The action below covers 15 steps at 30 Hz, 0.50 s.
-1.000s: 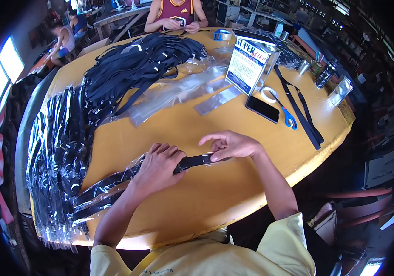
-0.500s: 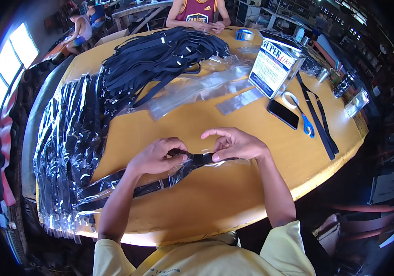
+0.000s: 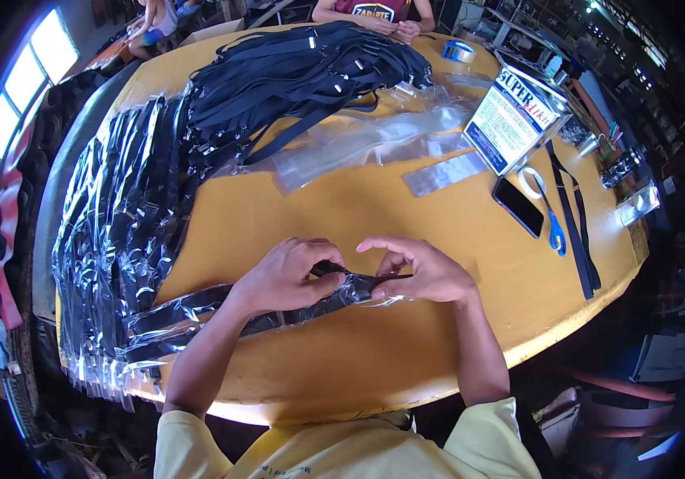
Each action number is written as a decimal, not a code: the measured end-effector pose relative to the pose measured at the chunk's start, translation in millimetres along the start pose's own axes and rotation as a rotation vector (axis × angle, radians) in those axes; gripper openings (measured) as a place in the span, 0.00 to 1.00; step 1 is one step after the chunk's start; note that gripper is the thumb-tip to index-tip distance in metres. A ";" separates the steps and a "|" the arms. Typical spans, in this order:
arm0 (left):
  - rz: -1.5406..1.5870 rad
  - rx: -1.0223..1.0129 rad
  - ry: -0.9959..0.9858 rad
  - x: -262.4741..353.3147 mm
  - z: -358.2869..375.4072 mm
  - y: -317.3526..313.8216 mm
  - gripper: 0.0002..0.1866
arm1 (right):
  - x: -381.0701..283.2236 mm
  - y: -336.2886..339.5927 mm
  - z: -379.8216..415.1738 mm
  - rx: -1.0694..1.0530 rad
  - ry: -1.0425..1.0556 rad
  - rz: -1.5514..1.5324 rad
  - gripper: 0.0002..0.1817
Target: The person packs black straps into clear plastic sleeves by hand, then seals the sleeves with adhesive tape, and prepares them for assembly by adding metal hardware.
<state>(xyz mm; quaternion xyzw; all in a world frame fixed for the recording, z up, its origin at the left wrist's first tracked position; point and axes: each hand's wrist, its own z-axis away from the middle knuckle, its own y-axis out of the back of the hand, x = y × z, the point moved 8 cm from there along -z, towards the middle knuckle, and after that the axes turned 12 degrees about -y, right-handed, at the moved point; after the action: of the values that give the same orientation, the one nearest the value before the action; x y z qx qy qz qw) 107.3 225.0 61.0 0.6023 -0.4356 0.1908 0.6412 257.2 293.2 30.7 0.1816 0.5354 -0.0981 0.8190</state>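
A black strap in a clear plastic sleeve (image 3: 360,290) stretches between my hands over the near part of the table. My left hand (image 3: 285,276) pinches it with thumb and fingers, and a dark fold of strap shows inside the grip. On the other side, my right hand (image 3: 432,274) pinches the end of the sleeved strap between thumb and fingers, its index finger raised and curved. The sleeved length runs left under my left forearm. It reaches a pile of plastic-wrapped black straps (image 3: 111,231) at the table's left side.
Loose dark straps (image 3: 278,88) lie heaped at the back, beside flat clear plastic sleeves (image 3: 342,148). To the right are a large tin (image 3: 510,120), a phone (image 3: 517,207), a tape roll (image 3: 531,182), blue-handled scissors (image 3: 556,235) and a black strap (image 3: 580,239). Another person (image 3: 378,12) sits opposite.
The camera view has shifted, so the table's things appear farther up. Both hands keep their pinch on the strap, and more shiny plastic shows between them.
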 end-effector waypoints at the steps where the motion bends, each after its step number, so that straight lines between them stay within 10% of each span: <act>1: 0.002 0.002 0.000 -0.8 -0.2 -0.7 0.10 | 1.2 2.1 0.4 0.018 -0.026 -0.047 0.37; 15: 0.005 0.021 -0.035 -9.5 -2.5 -8.2 0.09 | 4.4 1.4 -4.7 0.052 -0.023 0.002 0.38</act>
<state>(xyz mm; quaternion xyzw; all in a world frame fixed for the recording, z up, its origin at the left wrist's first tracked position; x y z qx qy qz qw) 109.2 228.4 48.8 0.6113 -0.4461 0.1864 0.6265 255.5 296.5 25.3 0.2022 0.5231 -0.1134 0.8201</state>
